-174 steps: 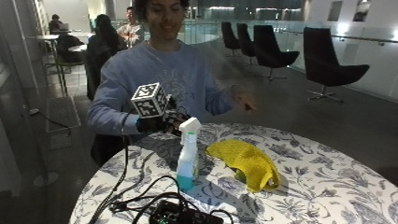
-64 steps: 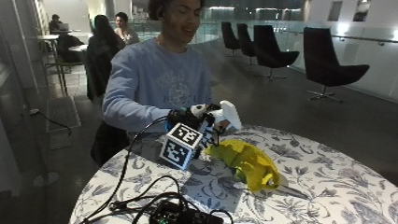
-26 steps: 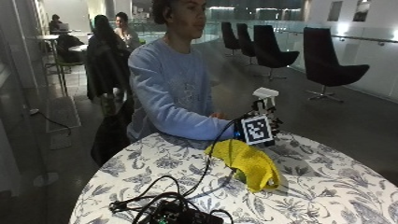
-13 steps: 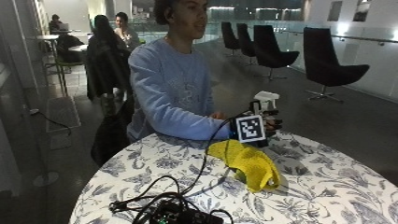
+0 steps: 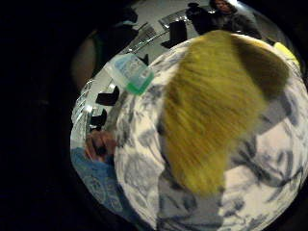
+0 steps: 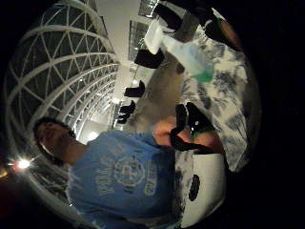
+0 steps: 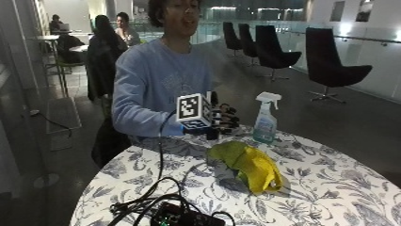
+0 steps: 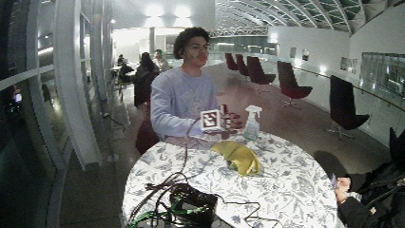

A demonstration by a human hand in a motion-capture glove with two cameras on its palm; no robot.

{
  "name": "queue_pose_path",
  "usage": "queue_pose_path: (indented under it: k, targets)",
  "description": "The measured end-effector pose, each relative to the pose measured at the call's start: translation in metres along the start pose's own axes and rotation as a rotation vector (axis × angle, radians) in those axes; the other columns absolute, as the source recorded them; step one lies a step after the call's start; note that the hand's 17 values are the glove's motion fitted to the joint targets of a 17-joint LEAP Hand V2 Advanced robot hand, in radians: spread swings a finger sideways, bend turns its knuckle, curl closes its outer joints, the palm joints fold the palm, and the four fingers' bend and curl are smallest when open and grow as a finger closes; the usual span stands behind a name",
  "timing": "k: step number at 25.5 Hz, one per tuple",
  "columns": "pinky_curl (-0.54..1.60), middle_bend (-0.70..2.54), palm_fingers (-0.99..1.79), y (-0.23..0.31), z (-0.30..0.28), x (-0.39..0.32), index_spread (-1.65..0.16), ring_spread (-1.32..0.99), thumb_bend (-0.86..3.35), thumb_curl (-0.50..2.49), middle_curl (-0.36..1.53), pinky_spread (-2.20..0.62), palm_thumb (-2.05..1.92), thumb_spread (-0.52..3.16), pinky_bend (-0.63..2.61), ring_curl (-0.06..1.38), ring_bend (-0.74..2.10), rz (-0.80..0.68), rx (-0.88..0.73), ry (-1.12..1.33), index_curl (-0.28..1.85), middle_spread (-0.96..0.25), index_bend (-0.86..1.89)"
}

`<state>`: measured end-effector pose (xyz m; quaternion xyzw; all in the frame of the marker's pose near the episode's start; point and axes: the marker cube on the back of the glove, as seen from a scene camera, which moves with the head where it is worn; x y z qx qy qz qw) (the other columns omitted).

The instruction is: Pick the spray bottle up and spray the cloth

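Spray bottle (image 7: pixel 266 120) upright on table (image 7: pixel 351 188); cloth (image 7: pixel 247 165) near, apart

Dim hall lit by ceiling lamps behind; palm views blurred, warped at edges.

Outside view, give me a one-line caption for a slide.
Gloved hand hovers beside the upright spray bottle, apart from it, with the yellow cloth crumpled on the floral table.

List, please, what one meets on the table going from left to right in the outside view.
Black cables → gloved right hand → yellow cloth → spray bottle, standing upright beyond the cloth.
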<state>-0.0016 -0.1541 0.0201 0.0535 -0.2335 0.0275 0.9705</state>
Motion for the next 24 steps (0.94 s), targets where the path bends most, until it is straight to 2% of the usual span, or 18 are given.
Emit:
queue_pose_path:
  k: [8,14,24]
  targets:
    - [0.21,0.36,0.53,0.092,-0.071,0.045,-0.33,0.02,-0.03,0.51,0.42,0.2,0.88,0.96,0.11,0.29,0.29,0.074,0.031,0.431,0.35,-0.05,0.31]
    - [0.19,0.36,0.51,0.129,-0.1,0.056,-0.33,0.02,-0.03,0.5,0.42,0.22,0.84,0.98,0.1,0.28,0.26,0.128,0.063,0.488,0.38,-0.06,0.33]
    - [0.15,0.38,0.55,0.138,-0.103,0.062,-0.33,0.02,-0.02,0.49,0.41,0.23,0.86,0.99,0.09,0.29,0.26,0.135,0.074,0.497,0.4,-0.06,0.35]
